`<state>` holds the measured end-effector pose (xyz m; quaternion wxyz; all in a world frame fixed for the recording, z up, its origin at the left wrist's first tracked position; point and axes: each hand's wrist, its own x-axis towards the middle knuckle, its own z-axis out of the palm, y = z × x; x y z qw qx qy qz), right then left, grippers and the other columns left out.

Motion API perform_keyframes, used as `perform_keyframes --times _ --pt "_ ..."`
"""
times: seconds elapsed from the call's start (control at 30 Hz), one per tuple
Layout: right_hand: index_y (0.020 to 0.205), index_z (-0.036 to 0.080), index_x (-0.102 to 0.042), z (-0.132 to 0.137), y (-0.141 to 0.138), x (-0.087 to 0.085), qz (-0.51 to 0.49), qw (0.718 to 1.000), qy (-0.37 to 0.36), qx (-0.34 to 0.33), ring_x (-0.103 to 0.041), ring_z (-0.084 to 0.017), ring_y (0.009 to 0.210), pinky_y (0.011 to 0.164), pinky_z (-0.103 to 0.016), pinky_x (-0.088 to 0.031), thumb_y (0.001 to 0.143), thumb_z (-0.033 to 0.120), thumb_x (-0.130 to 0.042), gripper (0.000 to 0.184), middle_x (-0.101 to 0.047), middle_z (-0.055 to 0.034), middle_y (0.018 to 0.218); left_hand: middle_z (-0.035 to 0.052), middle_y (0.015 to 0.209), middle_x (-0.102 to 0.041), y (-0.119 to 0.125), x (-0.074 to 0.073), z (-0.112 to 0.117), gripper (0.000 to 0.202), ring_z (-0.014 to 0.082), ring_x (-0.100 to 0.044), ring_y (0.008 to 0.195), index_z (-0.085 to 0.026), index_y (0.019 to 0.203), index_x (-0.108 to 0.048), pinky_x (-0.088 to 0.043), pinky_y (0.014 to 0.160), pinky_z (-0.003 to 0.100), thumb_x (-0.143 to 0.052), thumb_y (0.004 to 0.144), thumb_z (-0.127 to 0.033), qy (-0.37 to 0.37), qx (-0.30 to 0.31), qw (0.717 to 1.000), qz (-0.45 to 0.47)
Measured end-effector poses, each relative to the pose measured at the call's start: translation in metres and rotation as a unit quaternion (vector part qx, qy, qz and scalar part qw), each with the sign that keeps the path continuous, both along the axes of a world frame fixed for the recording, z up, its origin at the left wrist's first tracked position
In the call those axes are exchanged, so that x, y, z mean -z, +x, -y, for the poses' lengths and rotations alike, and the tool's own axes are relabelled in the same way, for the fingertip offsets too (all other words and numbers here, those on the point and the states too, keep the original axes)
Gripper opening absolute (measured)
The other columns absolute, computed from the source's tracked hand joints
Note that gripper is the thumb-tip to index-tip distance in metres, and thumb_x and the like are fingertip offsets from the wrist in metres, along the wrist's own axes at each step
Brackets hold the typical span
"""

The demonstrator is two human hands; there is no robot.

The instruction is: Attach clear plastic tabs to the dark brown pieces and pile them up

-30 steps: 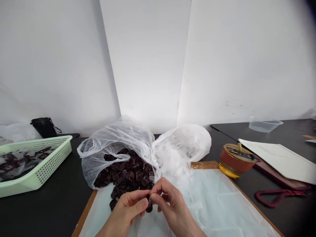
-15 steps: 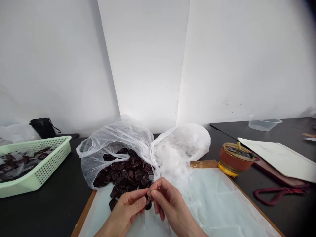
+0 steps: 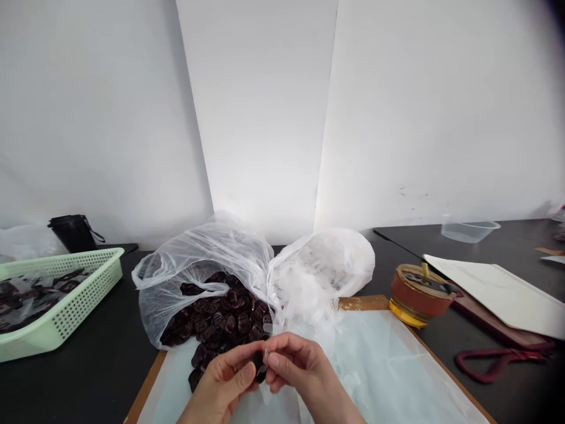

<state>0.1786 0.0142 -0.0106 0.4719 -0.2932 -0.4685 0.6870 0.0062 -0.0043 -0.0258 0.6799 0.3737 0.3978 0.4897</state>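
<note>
Left hand: left hand [image 3: 223, 377] is pinching a dark maroon piece [image 3: 259, 365] between thumb and fingertips; the piece is flat, possibly a button, and partly hidden by the fingers.
Right hand: right hand [image 3: 304, 368] is coming in against the left, fingertips almost touching it; it appears to be pinching a clear plastic sliver [image 3: 265, 354], though the small grip is hard to make out.
Loose pieces: several maroon pieces [image 3: 196, 372] are lying just below the bag's mouth, on a clear plastic sheet [image 3: 379, 368] that is covering a wooden board [image 3: 362, 303] at the counter's front edge.
Bag: a clear plastic bag [image 3: 207, 241] is slumping open beside the hands, spilling a heap of maroon pieces [image 3: 220, 315]; a crumpled white bag [image 3: 322, 271] is bulging against it.
Counter: a green perforated basket [image 3: 75, 312] is sitting at the left edge of the counter [image 3: 101, 368]; a round orange tin [image 3: 417, 297] and white paper [image 3: 494, 294] are occupying the right side.
Risk: the sliver may be slipping from damp fingertips; a sagging bag could be sending more pieces sliding toward the board's edge.
Change: the hands are closing together, the maroon piece is riding higher in the grip, and the whole scene is sitting lower in view.
</note>
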Motion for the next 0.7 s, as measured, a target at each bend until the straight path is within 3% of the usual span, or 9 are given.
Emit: perform_keyframes --times 0.13,0.27,0.43,0.7 --pt "0.085 0.012 -0.075 -0.0023 0.0029 -0.0005 0.004 1.0 -0.03 -0.005 -0.06 -0.01 0.057 0.057 -0.022 -0.05 0.069 0.039 -0.084 0.033 -0.067 -0.0015 0.063 0.006 0.096 -0.078 -0.0002 -0.0023 0.0015 0.045 0.0183 -0.062 0.082 -0.026 0.101 -0.079 -0.047 0.075 0.026 -0.086 0.061 -0.045 0.005 -0.027 1.0 -0.01" --pt "0.085 0.013 -0.068 -0.004 0.0022 0.0025 0.001 0.998 -0.059 -0.021 -0.058 -0.009 0.05 0.048 -0.021 -0.047 0.062 0.029 -0.087 0.034 -0.064 0.0029 0.062 0.0064 0.096 -0.078 -0.0002 -0.0032 0.001 0.043 0.0187 -0.063 0.079 -0.026 0.098 -0.08 -0.048 0.072 0.027 -0.086 0.061 -0.046 0.036 -0.042 0.998 -0.041" --pt "0.084 0.017 -0.055 -0.0051 0.0007 0.0066 0.021 0.997 -0.068 -0.019 -0.057 -0.009 0.046 0.043 -0.02 -0.046 0.06 0.022 -0.084 0.037 -0.063 0.0061 0.058 0.0081 0.097 -0.079 -0.0021 0.0029 -0.0023 0.039 0.0247 -0.067 0.09 -0.025 0.096 -0.08 -0.051 0.079 0.031 -0.084 0.064 -0.047 0.106 -0.017 0.991 -0.08" --pt "0.085 0.017 -0.054 -0.003 0.0008 0.0027 0.048 0.996 -0.074 -0.012 -0.053 -0.007 0.043 0.042 -0.019 -0.043 0.06 0.019 -0.079 0.035 -0.061 0.0086 0.055 0.008 0.101 -0.078 -0.0061 0.0034 -0.0021 0.037 0.0263 -0.067 0.093 -0.026 0.1 -0.08 -0.051 0.087 0.035 -0.079 0.07 -0.047 0.158 0.016 0.976 -0.148"
